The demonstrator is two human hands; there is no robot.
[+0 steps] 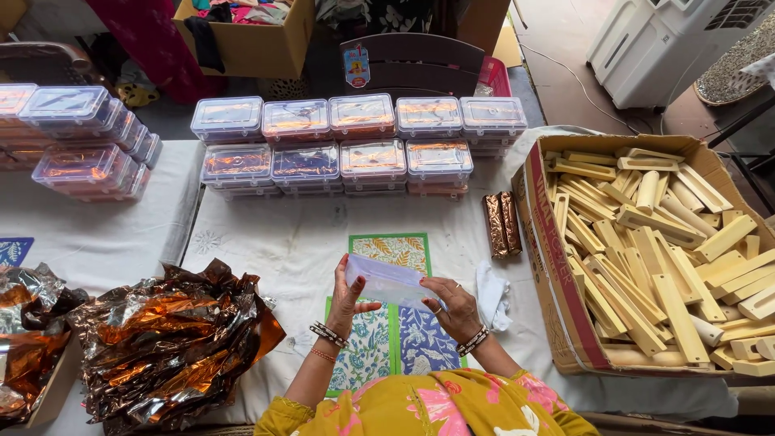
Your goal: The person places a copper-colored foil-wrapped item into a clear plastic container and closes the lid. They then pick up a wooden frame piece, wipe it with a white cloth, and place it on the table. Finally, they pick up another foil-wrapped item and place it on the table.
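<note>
My left hand (345,299) and my right hand (450,305) hold a small clear plastic pouch (386,280) between them, left fingers at its left end, right fingers under its right end. Below the hands lie patterned printed cards, green and blue (387,335), with a yellow-leaf one (395,248) further back on the white cloth-covered table (282,242). A white folded cloth piece (490,292) lies just right of my right hand.
Rows of clear lidded plastic boxes (355,141) stand at the back, more at the left (77,137). A cardboard box of wooden pieces (654,250) sits at right. Crumpled copper foil (161,339) lies at left; two foil-wrapped sticks (500,224) near the box.
</note>
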